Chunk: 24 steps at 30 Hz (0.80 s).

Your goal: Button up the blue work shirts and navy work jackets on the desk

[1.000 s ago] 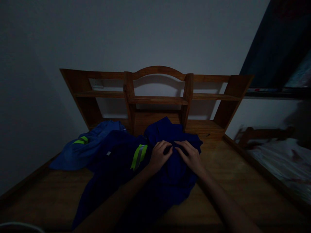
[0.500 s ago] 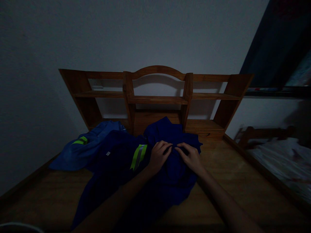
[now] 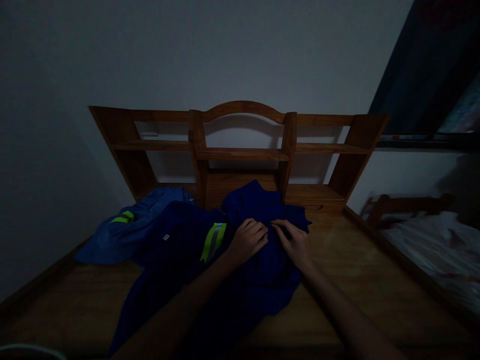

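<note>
A dark blue work garment [image 3: 277, 287] lies rumpled across the wooden tabletop, with a yellow-green and silver reflective band [image 3: 213, 242] and a small white label [image 3: 165, 237]. My left hand [image 3: 248, 241] rests on its upper part, fingers curled and closed on the cloth. Just to the right, my right hand [image 3: 294, 242] pinches the same cloth between thumb and forefinger. The two sets of fingertips are close together but apart. Anything small between them is too dark to make out. A lighter blue garment [image 3: 107, 245] with a similar band lies at the left, partly under the dark one.
Behind the clothes a wooden shelf unit [image 3: 242, 154] stands on the tabletop [image 3: 348, 275] against the wall. Beyond the table's right edge are a white plastic bag [image 3: 438, 245] and a wooden frame [image 3: 412, 204]. A pale curved rim [image 3: 33, 346] shows at lower left.
My left fingers have gone from a pinch near the right fingertips to a more curled grip, slightly lower. The right hand keeps its pinch, and the garment lies nearly the same.
</note>
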Motion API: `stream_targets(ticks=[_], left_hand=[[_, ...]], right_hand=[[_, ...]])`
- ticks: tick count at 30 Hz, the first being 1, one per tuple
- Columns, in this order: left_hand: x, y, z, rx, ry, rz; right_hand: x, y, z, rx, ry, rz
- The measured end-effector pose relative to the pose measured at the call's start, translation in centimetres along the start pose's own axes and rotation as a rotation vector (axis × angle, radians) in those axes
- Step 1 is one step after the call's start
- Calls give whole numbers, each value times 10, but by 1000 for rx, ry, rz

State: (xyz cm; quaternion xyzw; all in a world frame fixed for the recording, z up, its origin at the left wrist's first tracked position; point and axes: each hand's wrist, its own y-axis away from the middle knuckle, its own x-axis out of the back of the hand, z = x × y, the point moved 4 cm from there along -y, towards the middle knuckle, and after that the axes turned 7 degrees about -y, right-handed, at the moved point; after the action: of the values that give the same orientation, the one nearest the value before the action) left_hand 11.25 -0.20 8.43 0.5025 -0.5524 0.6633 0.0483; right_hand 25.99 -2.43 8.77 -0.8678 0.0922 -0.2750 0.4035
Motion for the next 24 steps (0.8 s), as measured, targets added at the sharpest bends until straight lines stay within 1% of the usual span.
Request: stream_targets(ticks=[3, 6, 9, 15, 21, 24], left_hand=[[2, -1, 2, -60, -35, -32], [2, -1, 3, -59, -32, -17], [2, -1, 3, -32, -7, 13], [2, 0, 2, 70, 37, 62], [-2, 2, 2, 77, 35, 56], [-7, 3, -1, 112, 41, 59]], right_hand=[[-2, -1, 1, -19, -23, -59], [-3, -3, 0, -39, -44, -105], [-2, -5, 0, -44, -49, -120], [-1, -6, 0, -52, -73, -132], [1, -7, 6, -89, -74, -104], [1, -8, 7, -108, -101, -121]])
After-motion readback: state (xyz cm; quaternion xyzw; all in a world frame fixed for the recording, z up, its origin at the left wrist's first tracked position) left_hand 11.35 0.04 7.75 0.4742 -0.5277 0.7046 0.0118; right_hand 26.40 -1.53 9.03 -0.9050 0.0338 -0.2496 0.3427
